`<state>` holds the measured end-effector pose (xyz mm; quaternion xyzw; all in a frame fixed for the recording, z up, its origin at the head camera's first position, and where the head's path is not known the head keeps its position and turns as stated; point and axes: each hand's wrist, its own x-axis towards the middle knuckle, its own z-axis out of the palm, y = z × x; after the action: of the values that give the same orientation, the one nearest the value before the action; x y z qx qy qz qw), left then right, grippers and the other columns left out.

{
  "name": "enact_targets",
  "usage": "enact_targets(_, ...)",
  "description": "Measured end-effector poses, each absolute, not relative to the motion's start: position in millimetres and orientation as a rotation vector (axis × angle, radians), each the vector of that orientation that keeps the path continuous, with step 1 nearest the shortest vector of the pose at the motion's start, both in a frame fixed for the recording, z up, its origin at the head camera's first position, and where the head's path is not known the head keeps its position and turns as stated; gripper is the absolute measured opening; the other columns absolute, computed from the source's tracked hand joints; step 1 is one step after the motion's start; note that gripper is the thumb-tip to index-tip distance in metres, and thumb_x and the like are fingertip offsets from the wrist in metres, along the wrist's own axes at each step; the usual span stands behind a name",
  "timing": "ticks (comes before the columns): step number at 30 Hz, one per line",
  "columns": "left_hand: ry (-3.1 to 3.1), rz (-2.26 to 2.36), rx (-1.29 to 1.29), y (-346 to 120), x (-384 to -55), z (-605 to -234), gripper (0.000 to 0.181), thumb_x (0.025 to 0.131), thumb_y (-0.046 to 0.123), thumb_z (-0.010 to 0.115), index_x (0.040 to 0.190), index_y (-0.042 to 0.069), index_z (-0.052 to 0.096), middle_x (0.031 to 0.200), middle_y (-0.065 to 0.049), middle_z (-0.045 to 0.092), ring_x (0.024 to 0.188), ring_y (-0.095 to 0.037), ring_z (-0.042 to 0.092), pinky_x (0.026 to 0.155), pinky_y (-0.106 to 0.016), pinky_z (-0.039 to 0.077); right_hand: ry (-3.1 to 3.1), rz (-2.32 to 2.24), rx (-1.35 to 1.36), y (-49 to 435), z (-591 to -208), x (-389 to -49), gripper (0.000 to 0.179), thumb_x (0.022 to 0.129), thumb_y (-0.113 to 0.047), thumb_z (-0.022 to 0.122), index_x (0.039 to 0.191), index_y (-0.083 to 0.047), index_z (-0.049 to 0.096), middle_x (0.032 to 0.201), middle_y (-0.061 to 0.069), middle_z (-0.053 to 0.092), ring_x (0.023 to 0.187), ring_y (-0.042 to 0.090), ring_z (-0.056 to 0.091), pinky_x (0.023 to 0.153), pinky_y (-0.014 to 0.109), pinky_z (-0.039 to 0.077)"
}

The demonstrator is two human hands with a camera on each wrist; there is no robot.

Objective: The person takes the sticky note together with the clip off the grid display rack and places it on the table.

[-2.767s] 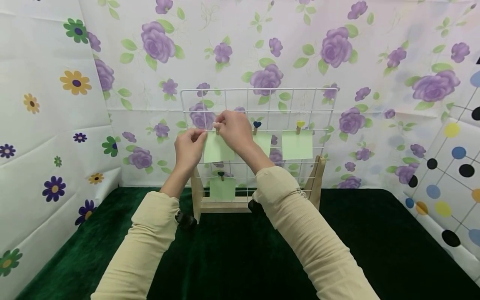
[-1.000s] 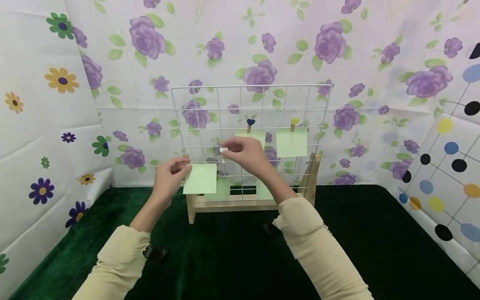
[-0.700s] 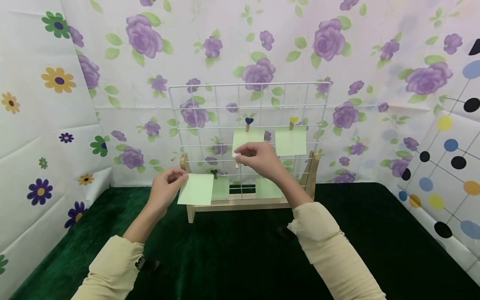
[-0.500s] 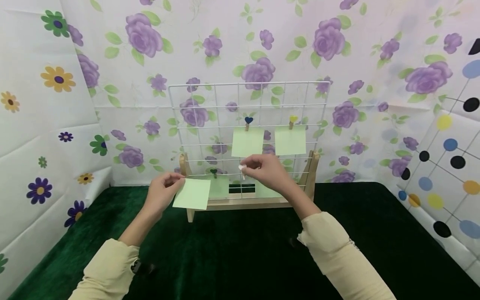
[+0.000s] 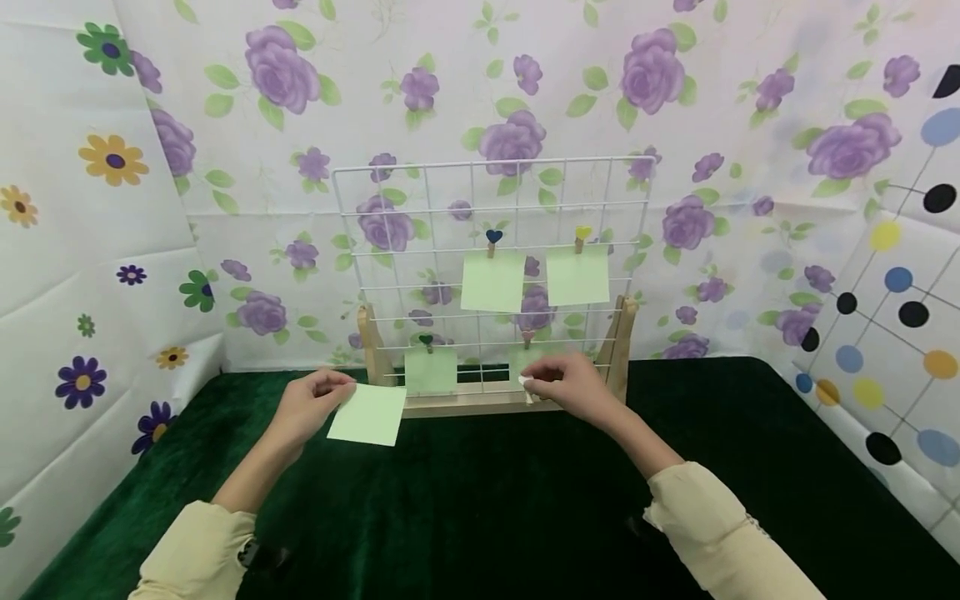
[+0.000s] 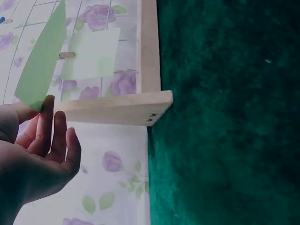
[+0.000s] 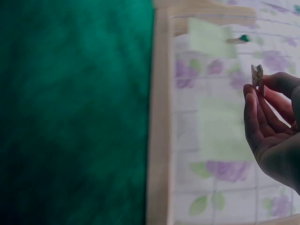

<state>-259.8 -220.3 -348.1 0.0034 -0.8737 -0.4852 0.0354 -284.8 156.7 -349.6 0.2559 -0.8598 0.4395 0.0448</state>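
My left hand (image 5: 306, 410) pinches a pale green sticky note (image 5: 367, 414) by its upper left corner, in front of the rack's lower left. In the left wrist view that note (image 6: 43, 61) stands up from thumb and fingertip. Between thumb and fingers my right hand (image 5: 576, 387) holds a small clothespin (image 5: 527, 386) with a white heart, before the rack's lower right. The right wrist view shows this clothespin (image 7: 257, 77) upright at the fingertips. Behind both hands stands a white wire grid rack (image 5: 491, 163); notes hang there under a blue-heart clothespin (image 5: 492, 240) and a yellow-heart clothespin (image 5: 581, 237).
Lower on the grid hang a note (image 5: 431, 371) with a dark green heart clothespin (image 5: 426, 342) and another with a pink one (image 5: 527, 337), partly behind my right hand. Wooden feet (image 5: 618, 342) support the rack on a dark green cloth (image 5: 450, 500). Flowered sheets (image 5: 720, 100) surround it.
The white-heart clothespin and its note have come off the grid's upper left. My left hand has drawn the note down and left; my right hand has carried the clothespin down and right.
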Motion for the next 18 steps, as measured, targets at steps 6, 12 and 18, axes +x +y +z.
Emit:
enact_targets(6,-2.724,-1.479,0.021,-228.4,-257.4,-360.1,0.036,0.101,0.024,0.052,0.123,-0.004,0.057,0.111,-0.018,0.062,0.098,-0.028,0.056,0.083,-0.042,0.046,-2.761,1.242,0.653,180.2,-372.0,-283.8,0.018,0.092,-0.019,0.066,0.103,-0.007,0.073,0.09,-0.001,0.068,0.08,0.014,0.06,0.069,0.033,0.05)
enact_targets(12,-2.747,-1.466,0.017,-238.5,-251.6,-372.2,0.033,0.102,0.021,0.05,0.122,-0.004,0.057,0.111,-0.018,0.062,0.096,-0.028,0.057,0.083,-0.044,0.047,-2.787,1.123,0.53,212.2,-387.7,-282.8,0.017,0.092,-0.018,0.067,0.103,-0.007,0.073,0.093,0.001,0.068,0.08,0.014,0.061,0.069,0.034,0.051)
enact_targets(18,-2.766,-1.501,0.018,-245.2,-247.5,-381.0,0.032,0.101,0.022,0.051,0.119,-0.005,0.057,0.11,-0.017,0.061,0.098,-0.028,0.056,0.085,-0.047,0.048,-2.805,1.139,0.469,238.0,-393.6,-278.3,0.019,0.092,-0.016,0.067,0.105,-0.003,0.071,0.09,0.004,0.067,0.075,0.016,0.061,0.063,0.033,0.05)
